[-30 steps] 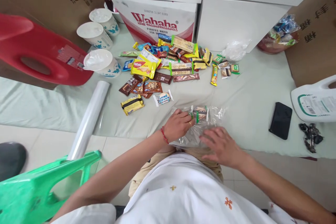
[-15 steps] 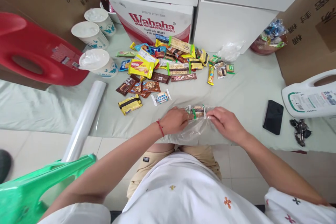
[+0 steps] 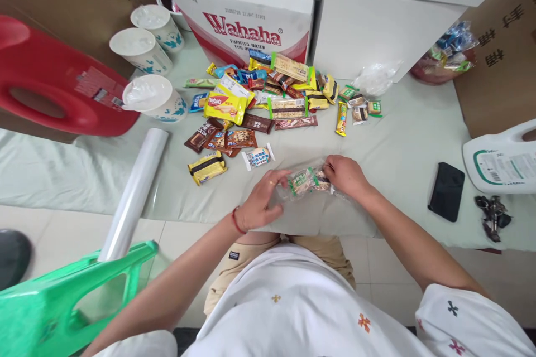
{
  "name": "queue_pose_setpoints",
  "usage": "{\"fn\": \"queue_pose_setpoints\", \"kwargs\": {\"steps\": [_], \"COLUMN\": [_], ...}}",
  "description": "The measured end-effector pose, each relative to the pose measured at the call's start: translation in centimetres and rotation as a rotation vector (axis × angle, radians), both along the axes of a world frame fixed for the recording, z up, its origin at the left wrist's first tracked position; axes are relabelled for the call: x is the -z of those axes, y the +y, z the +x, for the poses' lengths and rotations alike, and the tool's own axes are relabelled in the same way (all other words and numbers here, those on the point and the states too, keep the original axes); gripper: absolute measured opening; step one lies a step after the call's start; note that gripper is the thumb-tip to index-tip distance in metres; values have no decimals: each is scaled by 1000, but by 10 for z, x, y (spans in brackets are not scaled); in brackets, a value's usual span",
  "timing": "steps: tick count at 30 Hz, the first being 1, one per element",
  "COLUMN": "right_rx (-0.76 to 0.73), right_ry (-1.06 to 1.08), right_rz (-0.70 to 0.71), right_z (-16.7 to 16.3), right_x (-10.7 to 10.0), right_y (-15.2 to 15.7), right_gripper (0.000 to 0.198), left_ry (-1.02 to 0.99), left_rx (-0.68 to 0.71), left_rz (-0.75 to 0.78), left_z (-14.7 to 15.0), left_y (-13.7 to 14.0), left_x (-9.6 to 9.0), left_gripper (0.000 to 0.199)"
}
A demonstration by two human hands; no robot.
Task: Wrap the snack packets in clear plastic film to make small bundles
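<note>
Clear plastic (image 3: 285, 195) around small snack packs (image 3: 300, 183), at the front of the worktop (image 3: 389, 178). Held at one end in the tight grip of the right hand (image 3: 345, 174). Just beside the left hand (image 3: 260, 201), with its grip wide.

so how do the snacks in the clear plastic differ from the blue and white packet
The snacks sit inside clear plastic; the blue and white packet lies outside it. The snacks show green print, the packet blue. The right hand grips the snacks' plastic, while no hand touches the packet. Both have wrappers of their own.
</note>
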State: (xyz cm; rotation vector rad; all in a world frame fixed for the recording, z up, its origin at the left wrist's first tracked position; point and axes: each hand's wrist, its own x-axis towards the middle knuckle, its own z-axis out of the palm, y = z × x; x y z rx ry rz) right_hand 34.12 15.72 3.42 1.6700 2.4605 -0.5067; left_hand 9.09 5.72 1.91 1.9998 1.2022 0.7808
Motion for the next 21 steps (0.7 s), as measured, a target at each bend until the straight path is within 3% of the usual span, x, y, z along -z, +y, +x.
{"fn": "queue_pose_setpoints", "kwargs": {"steps": [2, 4, 6, 9, 14, 17, 21], "right_rx": [-7, -12, -11, 30, 174, 134, 92], "right_ry": [-2, 14, 70, 207, 288, 268, 184], "right_rz": [10, 10, -27, -119, -14, -23, -17], "right_z": [0, -1, 2, 17, 58, 72, 73], "right_x": [1, 2, 4, 7, 6, 5, 5], "right_y": [-2, -2, 1, 10, 19, 9, -9], "right_gripper": [22, 21, 21, 19, 35, 50, 37], "left_ry": [84, 199, 302, 424, 464, 480, 460], "left_rx": [-193, -374, -526, -667, -605, -539, -485], "left_rz": [60, 60, 17, -16, 66, 73, 67], "left_z": [9, 21, 31, 36, 37, 38, 36], "left_y": [-12, -12, -4, 12, 16, 14, 15], "left_x": [4, 11, 19, 27, 23, 20, 18], "left_gripper": [67, 45, 27, 21, 41, 37, 20]}}
